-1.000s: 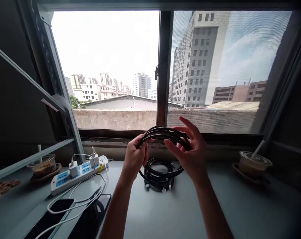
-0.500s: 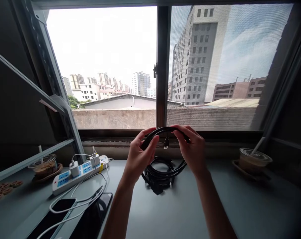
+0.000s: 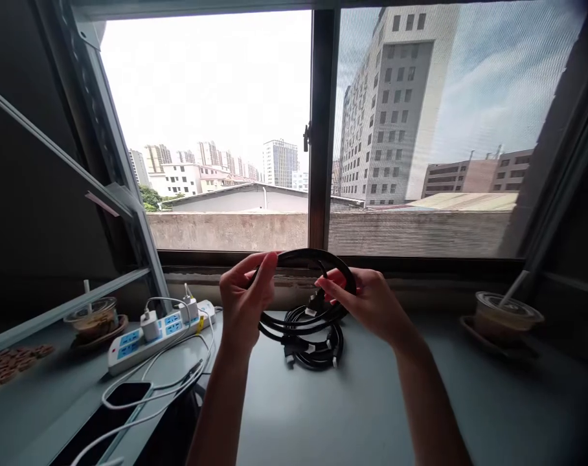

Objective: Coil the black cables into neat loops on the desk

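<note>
A coiled black cable (image 3: pixel 307 254) is held up between my two hands above the table. My left hand (image 3: pixel 245 291) is closed around the left side of the loop, thumb pointing up. On the right side, my right hand (image 3: pixel 362 298) pinches the coil between thumb and fingers. A dark connector end (image 3: pixel 316 301) with a pale tip hangs inside the loop close to my right fingertips. Beneath, more coiled black cables (image 3: pixel 318 359) with several connector ends lie on the table, partly hidden behind the held coil.
At the left a white power strip (image 3: pixel 129 349) carries plugged chargers, with white cords (image 3: pixel 177 388) trailing over dark flat devices (image 3: pixel 94 421). Drink cups stand at the left (image 3: pixel 90 320) and right (image 3: pixel 508 317). A metal frame (image 3: pixel 143 246) rises at left before the window.
My left hand has moved left and my right hand slightly lower, so the held coil is spread wider. The connector end hangs lower, beside the right fingers. The view has shifted slightly.
</note>
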{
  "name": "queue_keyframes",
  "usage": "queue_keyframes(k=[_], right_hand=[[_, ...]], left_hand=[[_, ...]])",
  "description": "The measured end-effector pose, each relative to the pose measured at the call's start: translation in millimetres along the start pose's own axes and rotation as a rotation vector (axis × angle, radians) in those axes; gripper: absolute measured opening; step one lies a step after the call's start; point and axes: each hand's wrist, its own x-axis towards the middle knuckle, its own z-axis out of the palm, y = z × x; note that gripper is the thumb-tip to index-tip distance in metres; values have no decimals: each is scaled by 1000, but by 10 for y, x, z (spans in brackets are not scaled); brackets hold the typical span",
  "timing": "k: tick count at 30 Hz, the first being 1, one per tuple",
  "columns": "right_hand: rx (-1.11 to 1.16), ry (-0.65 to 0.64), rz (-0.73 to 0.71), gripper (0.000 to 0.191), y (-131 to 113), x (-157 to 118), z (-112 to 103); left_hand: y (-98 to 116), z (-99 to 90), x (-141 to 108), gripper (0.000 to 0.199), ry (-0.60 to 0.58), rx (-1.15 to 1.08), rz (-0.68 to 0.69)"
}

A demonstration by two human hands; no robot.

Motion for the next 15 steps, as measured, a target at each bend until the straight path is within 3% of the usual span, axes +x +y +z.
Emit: queue_keyframes(k=[4, 8, 10, 13, 15], right_hand=[[179, -201, -21, 31, -180, -92, -64], [256, -332, -9, 41, -314, -172, -33], [185, -273, -2, 38, -324, -190, -1], [-36, -29, -34, 20, -264, -173, 45], [-196, 143, -90, 37, -201, -137, 77]], left_hand=[[-104, -44, 9, 43, 110, 124, 173], [-202, -31, 27, 57, 120, 209, 103], [-185, -10, 40, 60, 107, 190, -7], [-110, -6, 69, 61, 88, 162, -207], [-80, -32, 95, 62, 49, 123, -348]])
